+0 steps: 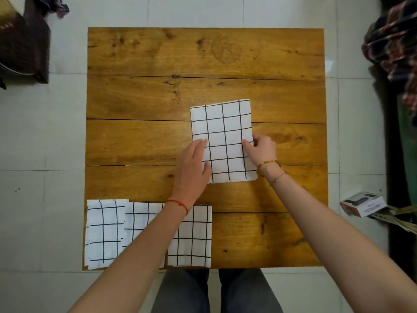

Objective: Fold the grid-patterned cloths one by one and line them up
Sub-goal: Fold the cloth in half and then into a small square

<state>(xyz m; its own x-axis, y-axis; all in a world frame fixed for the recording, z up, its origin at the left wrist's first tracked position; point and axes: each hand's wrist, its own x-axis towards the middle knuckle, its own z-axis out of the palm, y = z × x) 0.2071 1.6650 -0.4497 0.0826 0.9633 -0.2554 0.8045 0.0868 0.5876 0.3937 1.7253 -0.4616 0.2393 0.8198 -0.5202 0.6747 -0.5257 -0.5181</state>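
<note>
From the head camera, a half-folded grid cloth [222, 141] lies flat a little toward 3 o'clock of the wooden counter's [146, 98] centre. Its long axis runs nearly 12 to 6, the far end tipped slightly toward 1 o'clock. The left hand [194, 163] rests flat on its 9 o'clock edge, fingers [202, 143] spread and pressing rather than pinching. The right hand [261, 150] sits at the 3 o'clock edge, its fingers curled onto the border; whether they nip the cloth I cannot tell. Three folded cloths sit in a row along the 6 to 7 o'clock rim: the left one [103, 233], the middle one [140, 222] partly under the left forearm, and the right one [194, 236]. To fold well, I would pin one edge and match corners before creasing, then set the cloth just beside the right one.
</note>
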